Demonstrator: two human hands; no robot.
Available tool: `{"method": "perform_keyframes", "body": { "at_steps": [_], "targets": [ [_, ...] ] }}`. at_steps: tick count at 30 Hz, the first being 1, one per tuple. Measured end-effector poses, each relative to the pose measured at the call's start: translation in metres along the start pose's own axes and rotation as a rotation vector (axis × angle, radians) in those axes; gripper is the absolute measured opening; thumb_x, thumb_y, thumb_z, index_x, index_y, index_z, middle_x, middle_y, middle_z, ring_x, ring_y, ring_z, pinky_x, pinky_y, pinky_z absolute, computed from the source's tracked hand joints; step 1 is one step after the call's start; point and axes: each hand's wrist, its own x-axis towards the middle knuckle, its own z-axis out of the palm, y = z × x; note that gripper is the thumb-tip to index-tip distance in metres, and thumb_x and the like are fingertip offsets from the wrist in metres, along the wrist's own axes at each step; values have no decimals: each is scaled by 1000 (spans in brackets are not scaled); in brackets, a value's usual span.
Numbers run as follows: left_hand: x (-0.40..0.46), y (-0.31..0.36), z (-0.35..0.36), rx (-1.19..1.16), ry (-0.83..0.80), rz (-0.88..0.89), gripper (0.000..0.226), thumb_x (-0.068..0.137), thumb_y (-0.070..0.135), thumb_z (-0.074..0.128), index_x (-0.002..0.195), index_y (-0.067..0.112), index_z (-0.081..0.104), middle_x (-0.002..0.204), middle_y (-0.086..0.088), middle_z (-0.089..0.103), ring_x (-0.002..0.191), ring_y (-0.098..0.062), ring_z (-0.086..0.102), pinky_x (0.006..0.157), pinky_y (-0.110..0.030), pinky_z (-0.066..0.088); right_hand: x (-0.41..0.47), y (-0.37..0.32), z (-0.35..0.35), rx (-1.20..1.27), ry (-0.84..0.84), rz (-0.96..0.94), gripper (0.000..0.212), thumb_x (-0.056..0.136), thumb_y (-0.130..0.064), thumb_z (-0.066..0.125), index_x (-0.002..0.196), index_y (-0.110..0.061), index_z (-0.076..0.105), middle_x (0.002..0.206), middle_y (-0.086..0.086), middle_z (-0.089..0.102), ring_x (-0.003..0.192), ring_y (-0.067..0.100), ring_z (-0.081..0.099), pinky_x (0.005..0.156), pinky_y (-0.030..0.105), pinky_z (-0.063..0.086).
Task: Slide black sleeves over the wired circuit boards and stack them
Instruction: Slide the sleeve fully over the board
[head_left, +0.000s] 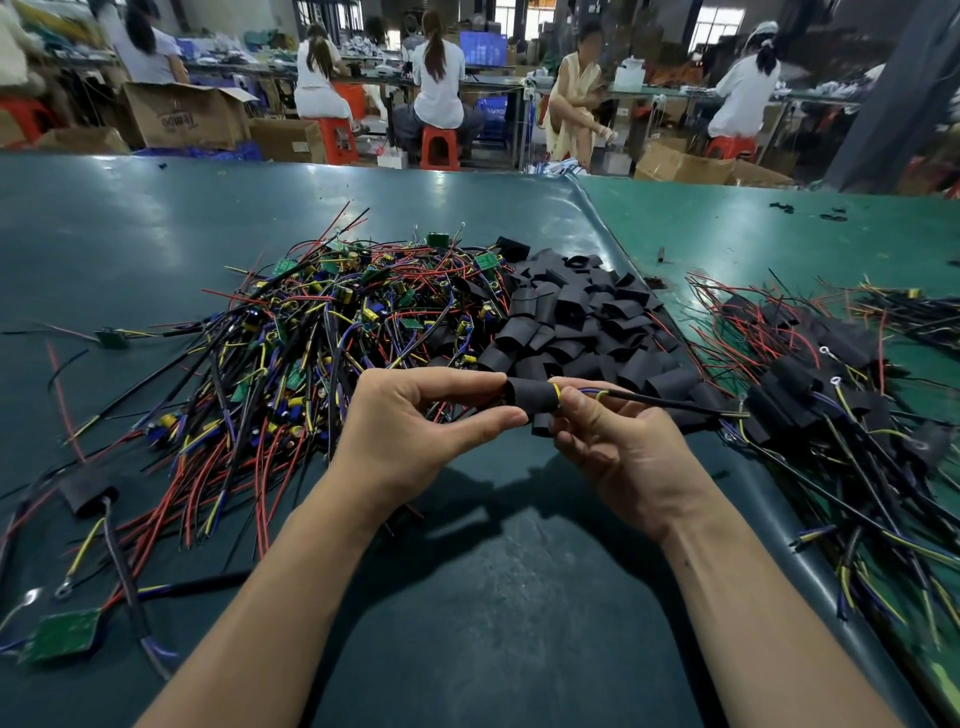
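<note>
My count at the bench

I see two hands, three heaps (332, 332), five seated people (439, 88), three red stools (439, 148).

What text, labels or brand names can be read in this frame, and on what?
Open cardboard box: dark print on its side, upside down and blurred, not readable.
Closed carton: small label, too small to read.
Green circuit board: no legible marking.
</note>
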Motion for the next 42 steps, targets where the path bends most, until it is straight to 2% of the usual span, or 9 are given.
{"method": "perform_keyframes", "body": {
  "at_steps": [5, 9, 15, 22, 26, 30, 34, 38, 42],
  "targets": [
    [-2, -4, 2, 92, -21, 38, 35, 62, 27, 87, 94, 19, 77, 88, 15, 74, 80, 1, 71, 79, -19, 56, -1, -4, 1, 94, -15, -5, 17, 59, -14, 76, 75, -12, 80, 76, 5, 72, 60, 11, 66, 57, 16, 54],
    [-2, -6, 4, 67, -8, 55, 43, 69, 10, 87, 105, 26, 72, 93, 12, 74, 87, -2, 72, 84, -22, 57, -1, -3, 2, 76, -9, -53, 16, 63, -4, 73, 76, -10, 78, 79, 11, 72, 66, 17, 69, 61, 21, 56],
    [-3, -10, 3, 230, -103, 198, 45, 70, 4, 86, 113, 1, 70, 103, 1, 72, 93, -1, 70, 89, -23, 55, 1, 2, 6, -2, 3, -94, 16, 64, -2, 72, 77, -9, 78, 81, 13, 73, 75, 19, 71, 67, 23, 57],
    [-1, -12, 0, 305, -134, 271, 43, 72, 19, 85, 109, 0, 73, 92, -9, 76, 76, -15, 73, 67, -35, 57, 0, 7, 7, -9, 1, -56, 17, 64, -5, 73, 80, -8, 79, 81, 12, 74, 71, 17, 70, 63, 22, 56],
    [-2, -11, 2, 282, -152, 282, 46, 69, 26, 84, 107, 2, 73, 88, -9, 76, 70, -24, 72, 64, -37, 57, -1, 7, 5, 0, -23, -36, 16, 67, -7, 72, 81, -8, 80, 81, 10, 74, 72, 15, 71, 62, 21, 56],
    [-1, -8, -2, 200, -161, 212, 55, 61, 30, 88, 109, 7, 73, 102, 1, 72, 76, -10, 72, 69, -30, 57, 1, 7, 4, 7, -14, 1, 15, 68, -11, 72, 81, -11, 81, 83, 7, 75, 74, 12, 71, 63, 19, 55],
    [-1, -8, -1, 211, -175, 221, 45, 66, 27, 84, 104, 5, 75, 93, -3, 76, 75, 13, 60, 68, -15, 49, 2, 8, 0, 0, -15, 7, 16, 68, -13, 74, 83, -11, 81, 85, 6, 76, 76, 12, 71, 64, 19, 55],
    [-3, -9, 3, 218, -177, 266, 44, 67, 21, 84, 105, 0, 74, 88, -6, 76, 72, -14, 72, 68, -32, 57, 1, 7, 0, -4, -28, 19, 15, 70, -14, 73, 82, -12, 81, 85, 4, 76, 75, 10, 71, 63, 19, 54],
    [-4, -10, 4, 217, -207, 305, 51, 63, 24, 88, 107, 3, 73, 92, -6, 76, 74, -19, 73, 68, -37, 58, 0, 5, 0, -52, -61, 37, 13, 74, -14, 71, 82, -11, 81, 86, 5, 75, 75, 10, 70, 62, 19, 55]
  ]
}}
